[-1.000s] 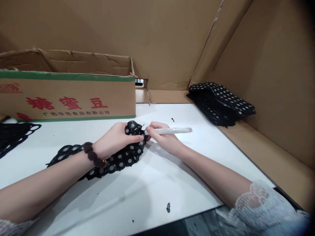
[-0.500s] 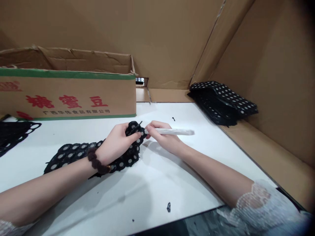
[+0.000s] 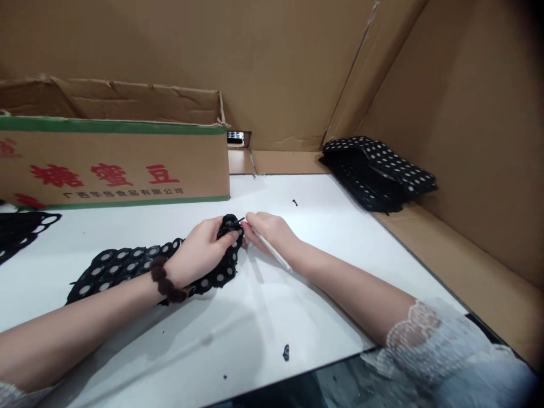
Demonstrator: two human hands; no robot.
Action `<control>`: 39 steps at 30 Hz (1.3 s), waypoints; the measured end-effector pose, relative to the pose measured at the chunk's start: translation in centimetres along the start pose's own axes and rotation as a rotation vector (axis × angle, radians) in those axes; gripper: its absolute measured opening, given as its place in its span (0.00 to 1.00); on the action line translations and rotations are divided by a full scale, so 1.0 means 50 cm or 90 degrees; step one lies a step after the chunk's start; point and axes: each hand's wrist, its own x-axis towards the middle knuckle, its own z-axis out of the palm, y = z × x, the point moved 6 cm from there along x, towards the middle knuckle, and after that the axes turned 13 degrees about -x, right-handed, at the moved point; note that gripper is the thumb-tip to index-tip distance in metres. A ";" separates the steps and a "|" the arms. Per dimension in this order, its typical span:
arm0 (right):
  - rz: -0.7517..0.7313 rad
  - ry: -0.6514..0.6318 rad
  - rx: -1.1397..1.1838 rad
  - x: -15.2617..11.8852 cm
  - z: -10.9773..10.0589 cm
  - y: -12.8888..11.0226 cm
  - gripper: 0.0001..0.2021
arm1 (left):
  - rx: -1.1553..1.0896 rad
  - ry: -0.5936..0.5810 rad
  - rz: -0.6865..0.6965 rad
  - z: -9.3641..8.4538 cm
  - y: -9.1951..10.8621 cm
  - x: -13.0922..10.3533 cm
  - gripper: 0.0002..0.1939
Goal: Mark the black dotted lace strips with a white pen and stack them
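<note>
A black sheet (image 3: 123, 266) with rows of light round discs lies on the white table. My left hand (image 3: 202, 249) grips its right end, with the thumb pressed on top and the edge raised and bent. Closed around a thin white pen-like tool (image 3: 272, 249), my right hand (image 3: 270, 229) meets the raised edge of the sheet. The tool slants down toward my right wrist; its working tip is hidden by the fingers and the sheet. A small dark strip sticks up from the edge between the two hands.
A cardboard box (image 3: 123, 164) with green edges and red lettering stands at the back left. Similar dotted black sheets (image 3: 378, 170) are piled at the back right against cardboard walls. Another black piece (image 3: 25, 229) lies far left. Small black scraps (image 3: 286, 352) dot the table (image 3: 331, 317).
The white tool has swung from pointing nearly straight right to slanting down along my right hand, which has turned. My left hand keeps its grip on the sheet. The whole view has shifted slightly.
</note>
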 end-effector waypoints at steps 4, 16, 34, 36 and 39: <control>0.032 0.012 -0.031 0.005 -0.002 0.014 0.15 | -0.046 -0.033 -0.003 -0.002 -0.007 0.005 0.11; 0.199 0.135 0.029 -0.008 -0.084 0.117 0.15 | 0.005 -0.041 0.072 -0.013 0.005 0.022 0.16; 0.098 -0.095 0.477 0.010 -0.046 0.073 0.15 | 0.095 -0.150 0.195 -0.025 0.045 0.037 0.13; 0.102 -0.157 0.571 0.006 -0.037 0.049 0.15 | 0.136 -0.148 0.204 -0.017 0.039 0.042 0.12; 0.148 -0.188 0.613 -0.002 -0.025 0.044 0.16 | 0.207 -0.067 0.231 -0.011 0.025 0.046 0.11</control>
